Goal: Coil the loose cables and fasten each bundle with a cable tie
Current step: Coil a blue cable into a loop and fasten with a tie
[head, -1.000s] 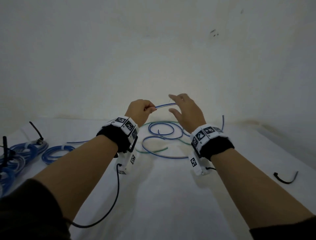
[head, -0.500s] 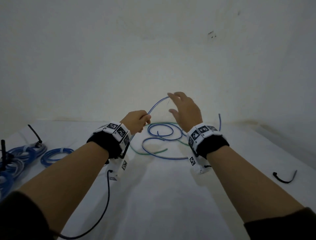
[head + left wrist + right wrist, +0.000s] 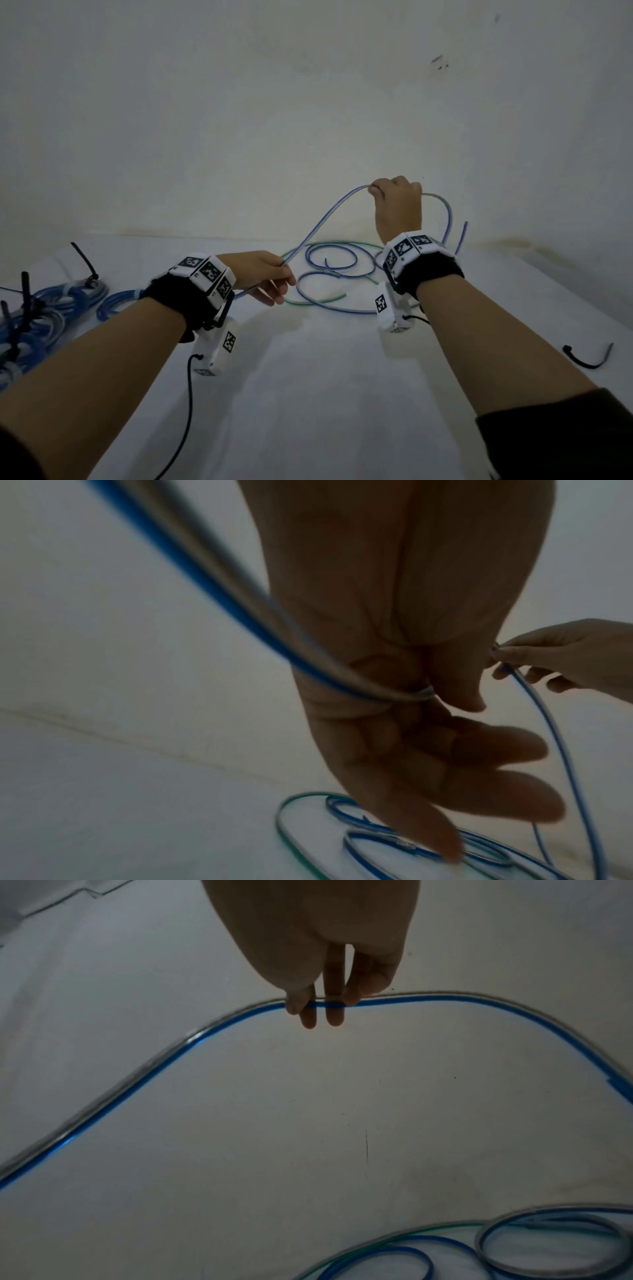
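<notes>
Your left hand (image 3: 265,270) pinches the blue cable (image 3: 322,219) near its end, low over the table (image 3: 308,394), so this end stays fixed. Your right hand (image 3: 397,205) grips the same cable higher and farther out, lifting a length that I judge becomes the first loop. The rest lies in loose curls beneath. A cable tie (image 3: 587,358) waits at your right.

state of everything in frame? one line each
blue cable: lifted, strung between both hands, rest lies loose on table
left hand: pinches blue cable low
right hand: grips blue cable, raised
green cable: loose on table, uncoiled
blue bundles: coiled, tied with black ties
spare cable tie: unfastened, lying on table
</notes>
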Motion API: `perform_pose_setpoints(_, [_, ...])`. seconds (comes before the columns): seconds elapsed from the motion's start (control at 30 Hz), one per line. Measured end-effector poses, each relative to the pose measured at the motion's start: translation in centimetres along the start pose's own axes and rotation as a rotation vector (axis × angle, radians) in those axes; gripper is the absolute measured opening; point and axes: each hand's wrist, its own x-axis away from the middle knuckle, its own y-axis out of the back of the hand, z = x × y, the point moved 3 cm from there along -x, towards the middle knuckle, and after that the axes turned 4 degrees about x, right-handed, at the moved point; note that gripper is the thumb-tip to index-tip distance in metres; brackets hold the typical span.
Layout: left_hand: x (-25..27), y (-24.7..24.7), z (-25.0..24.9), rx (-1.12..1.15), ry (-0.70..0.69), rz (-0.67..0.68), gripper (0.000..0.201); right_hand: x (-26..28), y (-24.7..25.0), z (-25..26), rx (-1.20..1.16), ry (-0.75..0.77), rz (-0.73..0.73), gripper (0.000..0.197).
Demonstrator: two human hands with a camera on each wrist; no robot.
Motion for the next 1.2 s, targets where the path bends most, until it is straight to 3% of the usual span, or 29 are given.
perform_pose_setpoints(0.1, [0.8, 0.6, 0.2, 0.034, 0.043, -0.042, 0.031, 0.3, -0.3, 0.0, 0.111, -0.082, 0.103, 0.033])
perform_pose_setpoints(0.2, [1.0, 0.5, -0.8, 0.097, -0.003, -0.082, 0.036, 1.1, -0.9, 1.2, 0.286, -0.103, 0.245, 0.036])
perform_pose_setpoints(0.27, [1.1, 0.5, -1.6, 0.155, -0.043, -0.108, 0.037, 1.8, -1.5, 2.5, 0.279, -0.039, 0.290, 0.065])
perform_pose_setpoints(0.33, [1.1, 0.5, -2.2, 0.157, -0.081, -0.133, 0.038, 2.5, -1.9, 4.6, 0.228, 0.159, 0.217, 0.087])
perform_pose_setpoints(0.4, [1.0, 0.3, -2.6, 0.140, -0.115, -0.146, 0.039, 3.4, -2.3, 6.8, 0.193, 0.406, 0.136, 0.079])
perform_pose_setpoints(0.47, [0.9, 0.2, -2.8, 0.157, -0.144, -0.163, 0.039, 3.8, -2.7, 8.2, 0.119, 0.538, 0.066, 0.044])
perform_pose_setpoints(0.53, [1.0, 0.3, -2.8, 0.170, -0.170, -0.182, 0.036, 3.6, -2.8, 8.5, 0.058, 0.510, 0.066, 0.023])
perform_pose_setpoints(0.6, [1.2, 0.6, -2.4, 0.070, -0.180, -0.219, 0.029, 3.4, -3.0, 7.9, 0.041, 0.425, 0.118, 0.025])
perform_pose_setpoints(0.7, [2.0, 1.4, -1.9, -0.324, -0.183, -0.282, 0.024, 3.2, -3.6, 6.5, 0.055, 0.348, 0.149, 0.030])
perform_pose_setpoints(0.8, [2.9, 2.0, -2.1, -0.600, -0.291, -0.335, 0.028, 3.1, -4.4, 5.4, 0.094, 0.285, 0.226, 0.026])
perform_pose_setpoints(0.87, [3.2, 2.1, -2.3, -0.513, -0.377, -0.348, 0.032, 3.1, -4.8, 5.1, 0.106, 0.265, 0.302, 0.028])
perform_pose_setpoints(0.97, [2.9, 2.4, -2.7, 0.046, -0.419, -0.321, 0.038, 3.3, -4.7, 5.4, -0.038, 0.190, 0.332, 0.026])
perform_pose_setpoints(1.03, [2.7, 2.6, -3.2, 0.287, -0.407, -0.297, 0.036, 3.5, -4.8, 5.6, -0.138, 0.133, 0.322, 0.022])
perform_pose_setpoints(1.2, [2.6, 2.8, -2.7, 0.249, -0.264, -0.354, 0.035, 3.6, -5.1, 4.8, -0.458, -0.041, 0.259, 0.020])
